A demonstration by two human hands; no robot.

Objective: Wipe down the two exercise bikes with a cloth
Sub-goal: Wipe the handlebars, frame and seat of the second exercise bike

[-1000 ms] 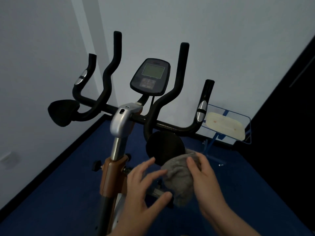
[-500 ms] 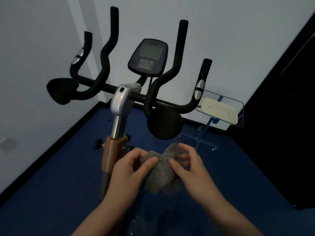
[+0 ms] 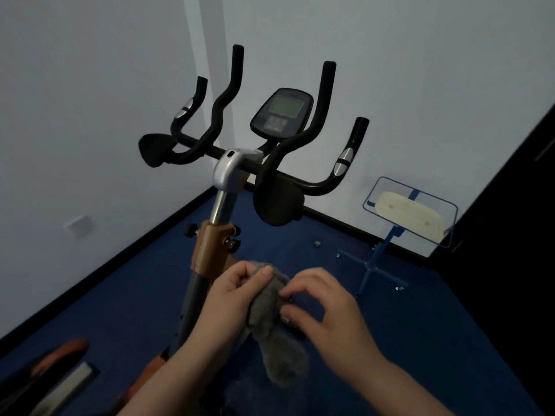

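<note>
Two hands, left (image 3: 232, 291) pinching grey cloth (image 3: 274, 325), right (image 3: 322, 307) touching it

The scene is dimly lit, with a bluish cast. Straight lines are bent towards the edges. The lower left corner is blurred.

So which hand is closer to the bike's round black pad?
Left. The left hand holds the grey cloth just below the round black pad; the right hand is lower and further right.
</note>
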